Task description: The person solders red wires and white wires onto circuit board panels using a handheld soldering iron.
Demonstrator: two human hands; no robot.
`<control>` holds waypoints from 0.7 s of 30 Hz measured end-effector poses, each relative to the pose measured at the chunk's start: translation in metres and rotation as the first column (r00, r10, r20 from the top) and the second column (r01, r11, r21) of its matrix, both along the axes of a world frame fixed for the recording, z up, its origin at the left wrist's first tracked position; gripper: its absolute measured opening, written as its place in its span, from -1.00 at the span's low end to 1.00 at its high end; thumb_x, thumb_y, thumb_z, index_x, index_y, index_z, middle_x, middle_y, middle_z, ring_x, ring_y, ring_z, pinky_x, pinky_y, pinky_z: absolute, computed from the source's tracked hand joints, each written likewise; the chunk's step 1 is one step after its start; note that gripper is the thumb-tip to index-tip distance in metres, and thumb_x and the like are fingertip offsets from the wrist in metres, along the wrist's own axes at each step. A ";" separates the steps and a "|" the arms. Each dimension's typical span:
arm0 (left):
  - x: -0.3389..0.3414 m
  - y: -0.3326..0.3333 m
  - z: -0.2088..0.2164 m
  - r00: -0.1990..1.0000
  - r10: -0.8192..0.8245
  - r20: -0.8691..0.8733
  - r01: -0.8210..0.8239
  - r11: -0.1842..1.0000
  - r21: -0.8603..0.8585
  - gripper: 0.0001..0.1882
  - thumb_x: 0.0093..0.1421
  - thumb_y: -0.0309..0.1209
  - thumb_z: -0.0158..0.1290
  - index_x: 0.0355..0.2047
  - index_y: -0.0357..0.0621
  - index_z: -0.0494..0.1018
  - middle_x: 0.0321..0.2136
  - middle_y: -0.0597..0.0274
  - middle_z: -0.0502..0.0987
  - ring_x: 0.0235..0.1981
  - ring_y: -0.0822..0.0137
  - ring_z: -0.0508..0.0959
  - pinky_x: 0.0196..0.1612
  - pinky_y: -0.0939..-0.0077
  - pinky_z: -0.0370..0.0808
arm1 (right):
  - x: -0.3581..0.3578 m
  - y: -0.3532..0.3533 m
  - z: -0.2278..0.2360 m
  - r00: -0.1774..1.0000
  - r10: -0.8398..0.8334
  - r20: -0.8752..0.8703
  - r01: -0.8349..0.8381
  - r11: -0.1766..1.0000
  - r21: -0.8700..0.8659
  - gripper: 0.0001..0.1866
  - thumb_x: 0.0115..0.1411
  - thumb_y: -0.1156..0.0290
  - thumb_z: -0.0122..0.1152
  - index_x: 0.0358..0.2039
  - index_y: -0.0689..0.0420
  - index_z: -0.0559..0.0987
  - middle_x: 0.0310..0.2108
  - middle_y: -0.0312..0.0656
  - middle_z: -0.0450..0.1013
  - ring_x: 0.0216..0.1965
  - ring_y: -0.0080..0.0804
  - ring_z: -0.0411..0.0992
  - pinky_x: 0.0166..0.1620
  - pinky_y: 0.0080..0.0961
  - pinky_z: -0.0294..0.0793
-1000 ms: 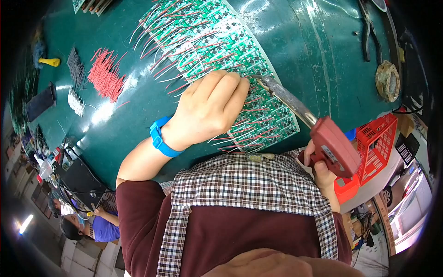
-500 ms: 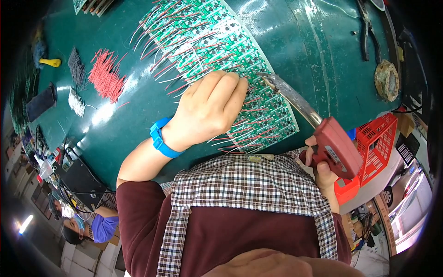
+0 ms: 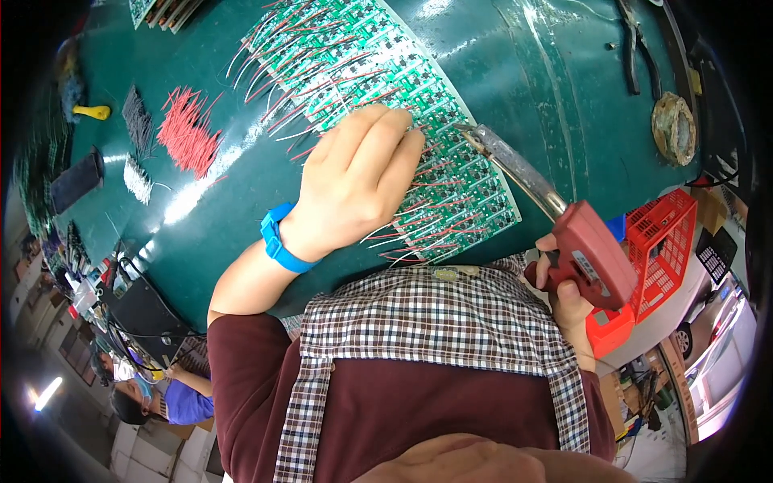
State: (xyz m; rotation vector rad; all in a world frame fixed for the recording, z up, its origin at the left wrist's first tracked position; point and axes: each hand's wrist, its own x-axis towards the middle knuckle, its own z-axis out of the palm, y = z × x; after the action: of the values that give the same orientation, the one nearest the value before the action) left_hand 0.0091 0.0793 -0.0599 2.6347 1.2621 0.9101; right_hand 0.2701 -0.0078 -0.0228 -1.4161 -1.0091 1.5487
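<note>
A long green-and-white panel of circuit boards lies slantwise on the table, with red and white wires sticking out along its left side and across its lower part. My left hand, a blue band on its wrist, is over the middle of the panel with its fingers bent and pressed together. Its fingertips, and whatever they pinch, are hidden from above. My right hand grips a soldering gun by its red handle. The gun's metal tip points left, over the panel, just right of my left fingers.
Left lie heaps of red wires, dark wires and white wires, plus a dark phone. Pliers and a round ring-shaped block sit at the right. A red plastic basket stands beyond the right edge. Another person sits lower left.
My left hand has shifted slightly up and left along the panel, its fingers still bent. The soldering gun keeps nearly the same place, its tip over the panel.
</note>
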 end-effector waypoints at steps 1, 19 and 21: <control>0.002 -0.002 0.001 1.000 -0.003 0.000 0.003 1.000 -0.001 -0.67 -0.25 -0.56 0.00 -0.36 -0.30 0.44 -0.47 0.17 0.36 -0.45 0.25 0.42 -0.47 0.44 0.41 | 0.001 -0.001 0.000 1.000 0.012 0.004 -0.012 1.000 -0.011 -0.27 -0.06 -0.02 0.20 -0.07 0.32 0.25 -0.23 0.02 0.34 -0.65 -0.54 0.24 -0.63 -0.70 0.22; 0.004 -0.006 -0.007 0.987 -0.157 0.042 0.160 0.983 -0.085 -0.65 -0.26 -0.52 -0.02 -0.36 -0.34 0.42 -0.47 0.15 0.37 -0.44 0.23 0.42 -0.45 0.43 0.39 | 0.012 -0.009 -0.007 0.990 0.013 -0.141 -0.027 0.995 -0.095 -0.10 -0.12 0.19 0.32 0.11 0.26 0.03 -0.25 0.04 0.37 -0.52 -0.51 0.36 -0.53 -0.71 0.34; 0.004 -0.006 -0.004 0.988 -0.155 0.029 0.157 0.982 -0.103 -0.66 -0.25 -0.52 -0.02 -0.36 -0.34 0.42 -0.47 0.15 0.37 -0.44 0.23 0.42 -0.45 0.43 0.39 | 0.011 -0.008 -0.006 0.991 0.021 -0.135 -0.033 0.995 -0.093 -0.11 -0.13 0.19 0.33 0.11 0.26 0.04 -0.27 0.02 0.38 -0.53 -0.52 0.35 -0.53 -0.71 0.34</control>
State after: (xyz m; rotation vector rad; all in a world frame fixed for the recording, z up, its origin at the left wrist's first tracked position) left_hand 0.0130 0.0736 -0.0637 2.5915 1.0505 0.8214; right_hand 0.2810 -0.0156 -0.0292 -1.3469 -0.8878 1.7073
